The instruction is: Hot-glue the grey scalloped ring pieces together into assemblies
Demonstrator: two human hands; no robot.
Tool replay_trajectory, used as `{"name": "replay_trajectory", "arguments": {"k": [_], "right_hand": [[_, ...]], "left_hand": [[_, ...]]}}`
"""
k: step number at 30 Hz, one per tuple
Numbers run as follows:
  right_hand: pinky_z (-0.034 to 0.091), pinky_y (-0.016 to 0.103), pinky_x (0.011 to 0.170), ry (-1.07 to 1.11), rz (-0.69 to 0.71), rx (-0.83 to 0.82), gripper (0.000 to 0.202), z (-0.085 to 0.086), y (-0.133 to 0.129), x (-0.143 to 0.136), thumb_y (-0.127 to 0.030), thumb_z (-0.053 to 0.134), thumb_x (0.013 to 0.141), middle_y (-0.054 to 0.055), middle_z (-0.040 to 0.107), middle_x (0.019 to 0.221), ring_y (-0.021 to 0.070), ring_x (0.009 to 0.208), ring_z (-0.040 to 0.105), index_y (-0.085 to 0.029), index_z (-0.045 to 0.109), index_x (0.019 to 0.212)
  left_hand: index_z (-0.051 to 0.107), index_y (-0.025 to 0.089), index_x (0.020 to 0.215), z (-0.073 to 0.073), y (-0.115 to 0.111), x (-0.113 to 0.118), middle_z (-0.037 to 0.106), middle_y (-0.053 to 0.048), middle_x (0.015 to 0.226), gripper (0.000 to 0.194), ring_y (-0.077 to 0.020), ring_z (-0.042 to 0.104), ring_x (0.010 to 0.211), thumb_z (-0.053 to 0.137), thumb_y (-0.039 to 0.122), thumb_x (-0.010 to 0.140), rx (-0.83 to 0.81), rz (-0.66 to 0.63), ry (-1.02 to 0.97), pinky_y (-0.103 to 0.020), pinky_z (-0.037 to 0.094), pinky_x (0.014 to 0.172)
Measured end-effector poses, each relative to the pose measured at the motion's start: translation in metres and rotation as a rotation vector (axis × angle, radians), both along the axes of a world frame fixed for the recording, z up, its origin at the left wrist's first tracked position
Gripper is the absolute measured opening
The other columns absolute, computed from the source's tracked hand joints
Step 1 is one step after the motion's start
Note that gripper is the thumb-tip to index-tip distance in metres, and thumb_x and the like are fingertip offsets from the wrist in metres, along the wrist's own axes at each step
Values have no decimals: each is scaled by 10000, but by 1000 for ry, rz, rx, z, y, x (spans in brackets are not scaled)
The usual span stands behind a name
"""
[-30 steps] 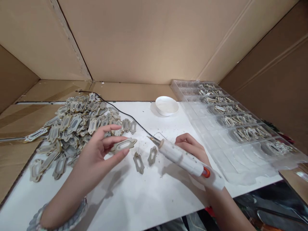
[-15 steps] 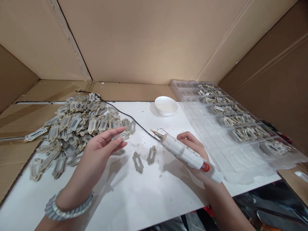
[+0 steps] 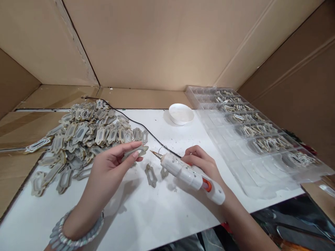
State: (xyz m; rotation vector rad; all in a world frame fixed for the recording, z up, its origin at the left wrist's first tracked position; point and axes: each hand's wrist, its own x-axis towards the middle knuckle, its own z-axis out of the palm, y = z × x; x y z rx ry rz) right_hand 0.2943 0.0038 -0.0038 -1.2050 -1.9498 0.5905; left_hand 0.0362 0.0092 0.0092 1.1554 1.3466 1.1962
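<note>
Between thumb and fingers, my left hand (image 3: pixel 112 164) pinches a grey, frame-shaped piece (image 3: pixel 141 150) above the white board. My right hand (image 3: pixel 204 164) is wrapped round a white glue gun (image 3: pixel 183 170) with an orange part near its rear. The gun's metal tip points left and stands a short way from the right end of the held piece. On the board below lie two loose pieces: one in full view (image 3: pixel 150 175), the other (image 3: pixel 164 172) partly hidden by the gun. A large heap of similar pieces (image 3: pixel 78 136) spreads beyond my left hand.
A white bowl (image 3: pixel 181 114) stands at the back middle. Clear plastic trays (image 3: pixel 235 153) on the right hold metallic frame pieces in several rows. A black cable (image 3: pixel 136 122) crosses the board. Cardboard walls (image 3: pixel 157 42) enclose the back and sides.
The glue gun in my right hand has moved left and slightly down, bringing its tip near the held piece and covering part of a loose one. My left hand has shifted slightly right with its piece.
</note>
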Motion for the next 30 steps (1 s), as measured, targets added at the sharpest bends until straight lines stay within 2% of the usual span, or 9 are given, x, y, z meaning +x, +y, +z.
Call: {"name": "replay_trajectory", "arguments": {"k": [8, 18, 30], "right_hand": [[445, 273, 564, -72, -3, -19, 171, 1, -2, -1, -120, 558, 793, 36, 557, 887, 131, 623, 572, -210, 703, 785], [461, 279, 576, -128, 13, 15, 166, -2, -1, -3, -104, 572, 769, 44, 563, 901, 137, 632, 575, -206, 698, 803], [472, 293, 585, -175, -16, -31, 174, -6, -3, -3, -144, 627, 695, 46, 579, 935, 164, 667, 592, -230, 698, 828]], "left_hand": [[790, 279, 1058, 4, -2, 2, 789, -32, 1070, 343, -168, 759, 824, 821, 449, 761, -40, 6, -28, -224, 613, 755], [790, 299, 1069, 7, -5, 5, 807, -17, 946, 311, -171, 763, 824, 790, 437, 791, -24, -1, 58, -190, 571, 683], [787, 278, 1097, 10, -7, 8, 803, -42, 934, 363, -231, 762, 844, 780, 470, 788, -31, 9, 134, -259, 590, 669]]}}
